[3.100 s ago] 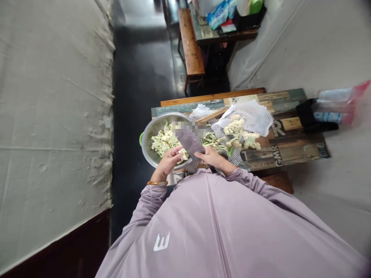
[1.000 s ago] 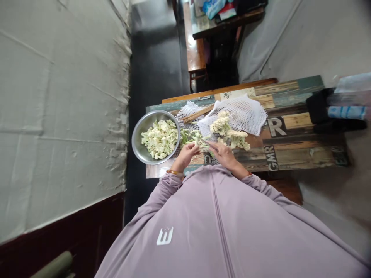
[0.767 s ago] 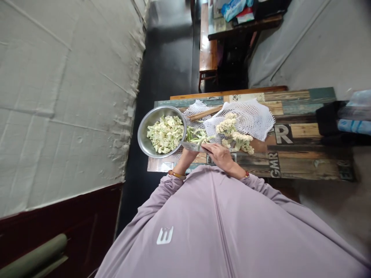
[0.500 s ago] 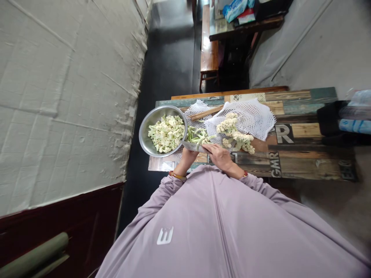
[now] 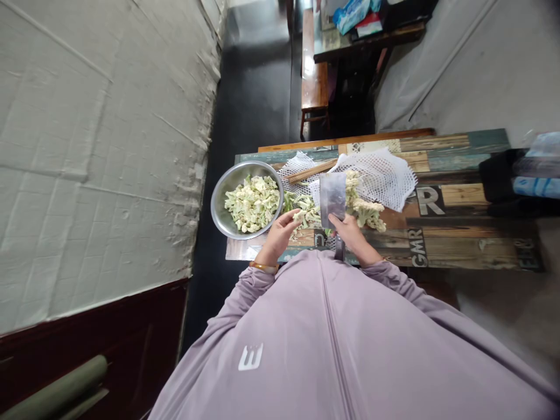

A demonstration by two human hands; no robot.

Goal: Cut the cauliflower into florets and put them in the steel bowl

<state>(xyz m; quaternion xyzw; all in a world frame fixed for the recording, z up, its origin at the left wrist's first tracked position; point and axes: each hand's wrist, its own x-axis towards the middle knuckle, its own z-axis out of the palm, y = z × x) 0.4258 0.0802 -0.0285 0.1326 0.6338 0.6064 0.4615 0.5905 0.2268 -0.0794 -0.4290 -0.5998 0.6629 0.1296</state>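
Note:
My right hand (image 5: pixel 350 231) grips a cleaver (image 5: pixel 332 201). Its broad blade stands up toward the far side of the table, and the dark handle points back at my body. With the fingertips of my left hand (image 5: pixel 282 232) I hold a small cauliflower floret (image 5: pixel 301 216), partly hidden by the fingers. Just left of that hand sits a steel bowl (image 5: pixel 217 207) full of cut cauliflower (image 5: pixel 254 204). Green stalk trimmings (image 5: pixel 308 204) lie between bowl and blade. Behind the cleaver, larger uncut cauliflower branches (image 5: pixel 366 211) rest on the table, partly covered by the blade.
White mesh netting (image 5: pixel 389 175) spreads over the patchwork wooden table (image 5: pixel 459 230). A bundle of thin sticks (image 5: pixel 312 171) lies across it. Dark and blue wrapped items (image 5: pixel 536 185) are at the right end. Beyond stand a bench (image 5: pixel 315 76) and another table (image 5: pixel 371 45).
The cleaver has swung from lying nearly sideways between my hands to blade-up on the right. My hands have moved apart, and a floret shows at my left fingertips.

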